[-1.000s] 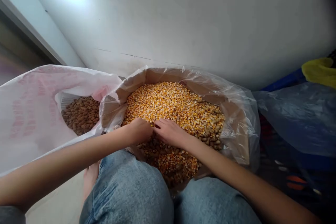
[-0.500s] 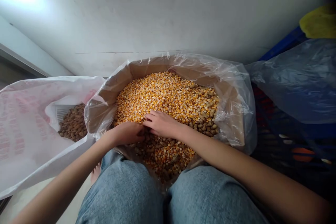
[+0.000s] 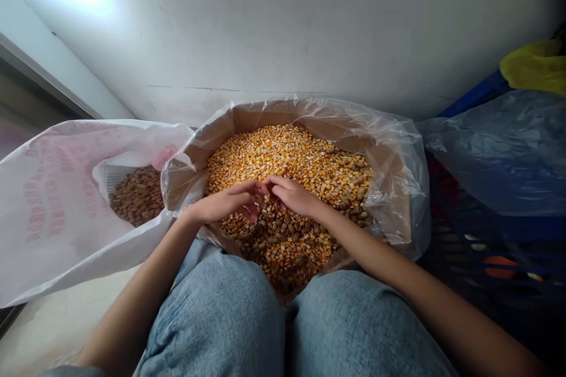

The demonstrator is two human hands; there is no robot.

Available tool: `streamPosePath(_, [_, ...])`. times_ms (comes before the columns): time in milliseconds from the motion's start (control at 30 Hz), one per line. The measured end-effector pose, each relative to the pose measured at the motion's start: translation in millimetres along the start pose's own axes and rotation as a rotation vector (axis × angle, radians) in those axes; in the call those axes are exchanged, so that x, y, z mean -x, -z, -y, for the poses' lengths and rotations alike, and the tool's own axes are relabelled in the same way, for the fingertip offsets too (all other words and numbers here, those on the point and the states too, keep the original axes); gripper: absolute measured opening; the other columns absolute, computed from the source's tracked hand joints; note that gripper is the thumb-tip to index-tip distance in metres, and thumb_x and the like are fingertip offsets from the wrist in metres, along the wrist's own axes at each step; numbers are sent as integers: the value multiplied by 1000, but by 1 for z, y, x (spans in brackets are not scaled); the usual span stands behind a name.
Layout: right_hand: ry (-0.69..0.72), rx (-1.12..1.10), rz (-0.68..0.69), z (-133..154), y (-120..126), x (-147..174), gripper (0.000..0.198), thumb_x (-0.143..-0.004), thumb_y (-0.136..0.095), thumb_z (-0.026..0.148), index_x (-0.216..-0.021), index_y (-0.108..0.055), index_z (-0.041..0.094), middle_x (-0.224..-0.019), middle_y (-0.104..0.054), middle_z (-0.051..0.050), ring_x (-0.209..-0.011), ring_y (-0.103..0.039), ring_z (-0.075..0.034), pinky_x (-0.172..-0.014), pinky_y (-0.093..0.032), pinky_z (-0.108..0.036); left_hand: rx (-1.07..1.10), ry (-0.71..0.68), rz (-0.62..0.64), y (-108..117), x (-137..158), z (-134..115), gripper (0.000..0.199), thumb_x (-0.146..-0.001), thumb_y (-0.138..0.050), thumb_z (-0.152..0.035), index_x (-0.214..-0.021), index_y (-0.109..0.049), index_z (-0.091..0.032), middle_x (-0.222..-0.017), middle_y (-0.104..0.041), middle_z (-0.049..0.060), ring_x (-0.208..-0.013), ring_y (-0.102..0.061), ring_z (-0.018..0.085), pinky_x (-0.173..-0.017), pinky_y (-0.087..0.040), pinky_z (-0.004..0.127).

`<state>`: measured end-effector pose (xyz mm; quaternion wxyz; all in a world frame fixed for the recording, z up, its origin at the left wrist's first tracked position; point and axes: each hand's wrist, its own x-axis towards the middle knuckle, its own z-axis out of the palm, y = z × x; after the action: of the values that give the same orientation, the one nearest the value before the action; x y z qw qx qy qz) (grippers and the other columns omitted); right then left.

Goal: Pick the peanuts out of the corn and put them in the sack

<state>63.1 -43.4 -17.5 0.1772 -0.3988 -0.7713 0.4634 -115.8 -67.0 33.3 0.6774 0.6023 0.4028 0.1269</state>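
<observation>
A plastic-lined cardboard box (image 3: pixel 400 188) in front of my knees holds a heap of yellow corn kernels (image 3: pixel 269 147). Unshelled peanuts (image 3: pixel 289 228) lie mixed among the kernels, mostly along the near side and at the right. Just over the heap, my left hand (image 3: pixel 230 200) has its fingers loosely bent and apart, with nothing visible in them. My right hand (image 3: pixel 294 195) meets it from the other side, fingertips close to or touching those of the left. Its fingers are slightly curled and apart, and I see nothing held there.
To the left, a white bag with pink print (image 3: pixel 57 200) lies open, with more peanuts (image 3: pixel 139 195) inside. A blue crate (image 3: pixel 477 94) stands at the right, partly covered by clear plastic (image 3: pixel 504 147) and a yellow cloth (image 3: pixel 535 65). A pale wall (image 3: pixel 283 29) rises behind the box.
Both hands have risen from the peanuts and corn. My left hand's fingers, partly buried before, now show above the heap and are spread. The view has shifted slightly.
</observation>
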Motion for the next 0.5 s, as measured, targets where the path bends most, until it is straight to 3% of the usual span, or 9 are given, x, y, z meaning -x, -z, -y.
streamPosePath(133, [34,179,187,2,-6,3,20,-78,-36,23,-77,-55,17,-69,-57,-1,-61,-50,-11,-56,-36,-22,393,-96,-158,6,-2,1,26,-64,-36,-9,-86,-47,-16,-81,-45,1,-60,-45,8,-57,-42,24])
streamPosePath(233, [147,492,279,6,-15,7,21,-74,-46,33,-88,-56,21,-80,-61,-2,-69,-54,-16,-59,-37,-24,370,-113,-277,7,-7,5,26,-59,-35,-8,-81,-48,-14,-69,-41,-1,-51,-39,6,-47,-36,20])
streamPosePath(367, [208,733,411,12,-21,8,22,-76,-47,33,-92,-56,23,-84,-63,-4,-74,-58,-18,-60,-38,-26,-92,-90,-380,3,-11,8,23,-68,-34,-15,-83,-51,-15,-63,-43,-1,-53,-40,9,-49,-35,21])
streamPosePath(500, [135,704,389,8,-14,6,18,-77,-45,33,-87,-58,23,-83,-64,-3,-76,-58,-17,-59,-39,-24,-772,-7,-359,-5,-9,13,22,-73,-36,-23,-82,-56,-18,-64,-54,0,-57,-47,11,-55,-35,23])
